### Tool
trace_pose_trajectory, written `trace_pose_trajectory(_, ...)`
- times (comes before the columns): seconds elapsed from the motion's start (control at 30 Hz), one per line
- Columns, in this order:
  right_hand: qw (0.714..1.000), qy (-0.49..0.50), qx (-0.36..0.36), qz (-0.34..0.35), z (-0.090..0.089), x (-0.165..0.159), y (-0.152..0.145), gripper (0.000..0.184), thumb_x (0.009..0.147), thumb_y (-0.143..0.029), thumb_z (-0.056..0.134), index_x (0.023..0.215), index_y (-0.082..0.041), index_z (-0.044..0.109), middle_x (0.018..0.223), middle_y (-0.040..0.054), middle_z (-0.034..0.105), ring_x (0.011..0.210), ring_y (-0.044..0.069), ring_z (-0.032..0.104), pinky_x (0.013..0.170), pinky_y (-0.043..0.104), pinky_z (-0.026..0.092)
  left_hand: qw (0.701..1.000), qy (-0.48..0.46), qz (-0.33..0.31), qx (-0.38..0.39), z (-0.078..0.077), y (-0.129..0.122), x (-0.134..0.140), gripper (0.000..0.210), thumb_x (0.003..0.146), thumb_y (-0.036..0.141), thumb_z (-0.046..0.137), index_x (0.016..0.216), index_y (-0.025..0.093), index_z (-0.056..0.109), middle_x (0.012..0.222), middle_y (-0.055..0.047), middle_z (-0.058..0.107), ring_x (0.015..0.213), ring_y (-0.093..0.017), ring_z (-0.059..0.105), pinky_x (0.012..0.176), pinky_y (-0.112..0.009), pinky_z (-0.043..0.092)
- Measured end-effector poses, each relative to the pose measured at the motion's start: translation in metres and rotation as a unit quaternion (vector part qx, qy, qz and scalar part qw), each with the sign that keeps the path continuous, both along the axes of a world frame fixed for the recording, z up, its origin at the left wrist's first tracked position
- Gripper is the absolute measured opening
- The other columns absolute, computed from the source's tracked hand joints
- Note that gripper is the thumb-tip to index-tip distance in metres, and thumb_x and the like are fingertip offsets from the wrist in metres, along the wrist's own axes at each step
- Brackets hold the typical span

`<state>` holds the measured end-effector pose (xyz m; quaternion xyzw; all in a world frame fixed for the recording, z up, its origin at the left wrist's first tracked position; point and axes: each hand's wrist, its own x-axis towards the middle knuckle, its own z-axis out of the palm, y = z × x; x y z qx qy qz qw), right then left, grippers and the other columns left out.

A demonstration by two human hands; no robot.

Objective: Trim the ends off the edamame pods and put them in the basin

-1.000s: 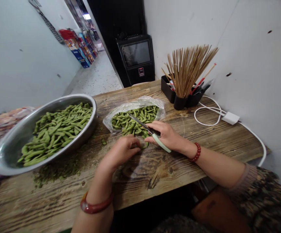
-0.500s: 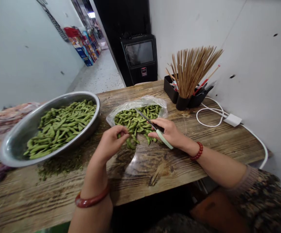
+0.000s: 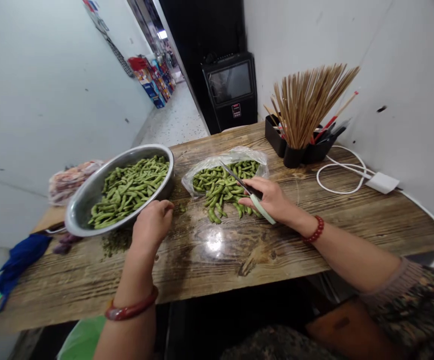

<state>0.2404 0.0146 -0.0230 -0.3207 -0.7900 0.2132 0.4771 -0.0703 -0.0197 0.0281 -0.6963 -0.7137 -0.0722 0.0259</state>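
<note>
My right hand (image 3: 271,200) is closed around scissors (image 3: 257,202) with a pale green handle. Their dark blades point away to the left over green edamame pods (image 3: 224,187) that spill out of a clear plastic bag (image 3: 201,167). My left hand (image 3: 152,222) is curled shut near the right front rim of a large metal bowl (image 3: 167,172). Its fingers face away from me, so whatever they hold, if anything, is hidden. Many more edamame pods (image 3: 134,187) lie in the bowl.
Small green trimmings (image 3: 115,242) lie before the bowl on the wooden table (image 3: 217,270). Bagged pinkish food (image 3: 72,180) and a blue umbrella-like cloth (image 3: 27,257) are at left. Skewers (image 3: 310,107) stand in a black holder (image 3: 275,137) near a white cable (image 3: 423,205).
My left hand has moved left, from beside the loose pods toward the bowl. My right hand keeps the scissors over the pods. The view has swung to the left.
</note>
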Motion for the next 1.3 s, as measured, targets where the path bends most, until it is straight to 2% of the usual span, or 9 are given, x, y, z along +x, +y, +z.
trace_pose_trajectory(0.13, 1.0, -0.008, -0.006, 0.007, 0.002, 0.0, -0.002, 0.037, 0.079, -0.035, 0.069, 0.107, -0.012, 0.062, 0.084, 0.0062, 0.061, 0.076, 0.018, 0.058, 0.069, 0.029, 0.046, 0.985, -0.156, -0.078, 0.012, -0.002, 0.001, 0.034, 0.026, 0.078, 0.035, 0.051, 0.077, 0.016, 0.069, 0.078, -0.007, 0.069, 0.074, -0.02, 0.062, 0.071, -0.028, 0.045)
trace_pose_trajectory(0.23, 1.0, -0.002, -0.013, 0.012, 0.003, 0.0, -0.003, 0.037, 0.078, -0.034, 0.07, 0.108, -0.013, 0.062, 0.086, 0.0064, 0.062, 0.078, 0.018, 0.059, 0.071, 0.029, 0.047, 0.974, -0.195, -0.116, -0.022, -0.005, 0.002, 0.058, 0.021, 0.076, 0.033, 0.055, 0.071, 0.016, 0.067, 0.071, -0.004, 0.067, 0.067, -0.017, 0.059, 0.066, -0.026, 0.043)
trace_pose_trajectory(0.37, 1.0, 0.006, -0.019, 0.012, 0.004, -0.001, -0.003, 0.037, 0.078, -0.034, 0.07, 0.108, -0.014, 0.061, 0.088, 0.0065, 0.062, 0.08, 0.018, 0.06, 0.071, 0.029, 0.048, 0.976, -0.17, -0.126, -0.059, -0.011, 0.001, 0.072, 0.015, 0.075, 0.028, 0.057, 0.071, 0.017, 0.066, 0.065, -0.001, 0.063, 0.062, -0.015, 0.056, 0.061, -0.025, 0.04)
trace_pose_trajectory(0.53, 1.0, -0.003, -0.009, 0.015, 0.004, -0.001, -0.004, 0.038, 0.078, -0.035, 0.07, 0.108, -0.014, 0.061, 0.084, 0.0053, 0.06, 0.076, 0.018, 0.057, 0.07, 0.03, 0.047, 0.98, -0.126, -0.122, -0.097, -0.025, 0.0, 0.085, 0.02, 0.078, 0.034, 0.058, 0.076, 0.018, 0.069, 0.077, -0.006, 0.069, 0.073, -0.019, 0.061, 0.067, -0.027, 0.041)
trace_pose_trajectory(0.73, 1.0, -0.005, -0.011, 0.013, 0.005, -0.002, -0.004, 0.038, 0.078, -0.033, 0.07, 0.109, -0.013, 0.061, 0.086, 0.0058, 0.06, 0.077, 0.018, 0.058, 0.07, 0.029, 0.047, 0.99, -0.039, -0.098, -0.09, -0.033, 0.012, 0.109, 0.022, 0.079, 0.035, 0.056, 0.08, 0.018, 0.068, 0.082, -0.01, 0.07, 0.076, -0.022, 0.062, 0.066, -0.029, 0.041)
trace_pose_trajectory(0.9, 1.0, -0.014, -0.01, 0.012, 0.004, -0.002, -0.002, 0.039, 0.078, -0.033, 0.071, 0.11, -0.014, 0.06, 0.086, 0.0061, 0.061, 0.078, 0.018, 0.058, 0.071, 0.03, 0.047, 0.988, -0.038, -0.113, -0.098, -0.032, 0.025, 0.112, 0.019, 0.077, 0.025, 0.053, 0.081, 0.016, 0.069, 0.083, -0.011, 0.071, 0.078, -0.022, 0.063, 0.069, -0.028, 0.042)
trace_pose_trajectory(1.03, 1.0, -0.017, -0.014, 0.004, 0.002, 0.0, 0.001, 0.04, 0.077, -0.034, 0.072, 0.109, -0.014, 0.061, 0.087, 0.0064, 0.061, 0.078, 0.018, 0.058, 0.071, 0.03, 0.048, 0.978, -0.109, -0.153, -0.088, -0.041, 0.033, 0.104, 0.021, 0.075, 0.019, 0.051, 0.084, 0.016, 0.07, 0.084, -0.009, 0.072, 0.077, -0.021, 0.064, 0.069, -0.028, 0.043)
trace_pose_trajectory(1.17, 1.0, -0.006, -0.015, -0.001, 0.003, 0.002, 0.004, 0.039, 0.079, -0.035, 0.069, 0.111, -0.015, 0.06, 0.089, 0.007, 0.063, 0.081, 0.019, 0.059, 0.074, 0.031, 0.049, 0.97, -0.159, -0.176, -0.055, -0.05, 0.034, 0.096, 0.021, 0.078, 0.021, 0.051, 0.085, 0.018, 0.07, 0.085, -0.008, 0.072, 0.079, -0.021, 0.064, 0.072, -0.029, 0.045)
trace_pose_trajectory(1.3, 1.0, -0.006, -0.022, -0.007, 0.005, 0.002, 0.003, 0.039, 0.078, -0.035, 0.07, 0.11, -0.014, 0.061, 0.088, 0.0072, 0.063, 0.082, 0.019, 0.06, 0.074, 0.031, 0.049, 0.964, -0.17, -0.197, -0.05, -0.051, 0.029, 0.097, 0.016, 0.078, 0.026, 0.056, 0.085, 0.018, 0.068, 0.084, -0.008, 0.07, 0.079, -0.022, 0.062, 0.072, -0.03, 0.044)
